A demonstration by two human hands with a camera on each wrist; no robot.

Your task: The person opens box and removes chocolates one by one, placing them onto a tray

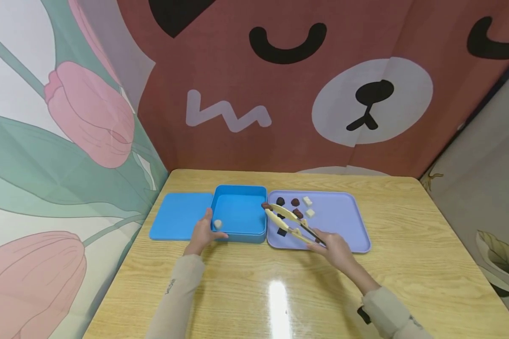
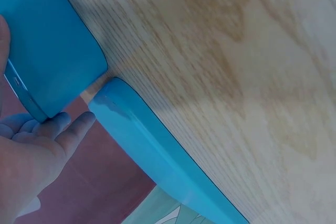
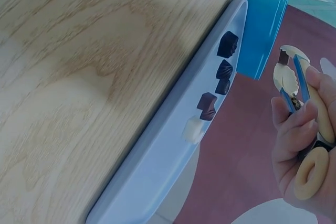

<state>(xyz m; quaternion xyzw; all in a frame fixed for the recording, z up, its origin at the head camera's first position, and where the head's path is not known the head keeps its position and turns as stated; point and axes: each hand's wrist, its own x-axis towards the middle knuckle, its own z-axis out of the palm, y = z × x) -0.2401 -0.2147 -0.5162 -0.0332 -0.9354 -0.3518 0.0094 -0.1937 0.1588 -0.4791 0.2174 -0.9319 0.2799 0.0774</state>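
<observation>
An open blue box stands between its flat blue lid and a purple tray. My left hand holds the box's front left corner; a pale piece lies inside by the thumb. My right hand grips cream tongs, which pinch a brown chocolate at the box's right rim. In the right wrist view the tongs hold that chocolate beside the box. The left wrist view shows my fingers against the box, with the lid alongside.
Several dark, brown and white chocolates lie on the tray's left half, also seen in a row in the right wrist view. Printed fabric walls close in the wooden table at the back and left.
</observation>
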